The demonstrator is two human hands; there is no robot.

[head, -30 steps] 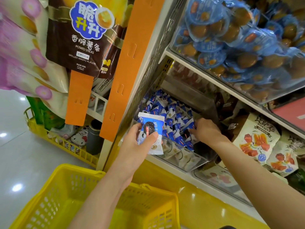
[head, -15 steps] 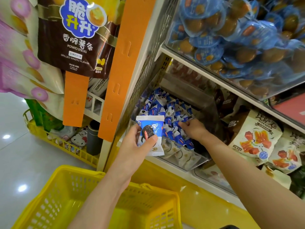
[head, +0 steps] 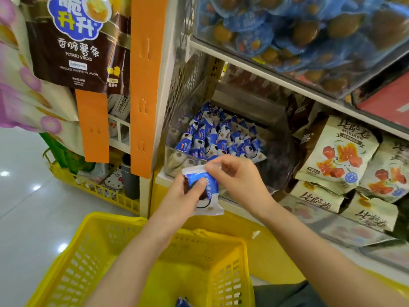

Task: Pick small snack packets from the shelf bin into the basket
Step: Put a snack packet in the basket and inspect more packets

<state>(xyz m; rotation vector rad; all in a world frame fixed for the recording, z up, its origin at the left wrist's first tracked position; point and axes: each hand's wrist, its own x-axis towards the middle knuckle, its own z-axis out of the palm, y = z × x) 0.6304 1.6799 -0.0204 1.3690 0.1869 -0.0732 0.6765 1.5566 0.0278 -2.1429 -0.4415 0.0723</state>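
Shop shelf bin (head: 177, 159) ahead. Left hand (head: 181, 198) grips snack packet (head: 211, 192), right hand (head: 240, 181) pinches its top edge. I judge early release drops it beyond basket (head: 223, 275) rim.

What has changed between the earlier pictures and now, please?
The right hand came out of the shelf bin toward the person and now pinches the top edge of the packet that the left hand holds. The left hand's grip and the basket stayed as they were.
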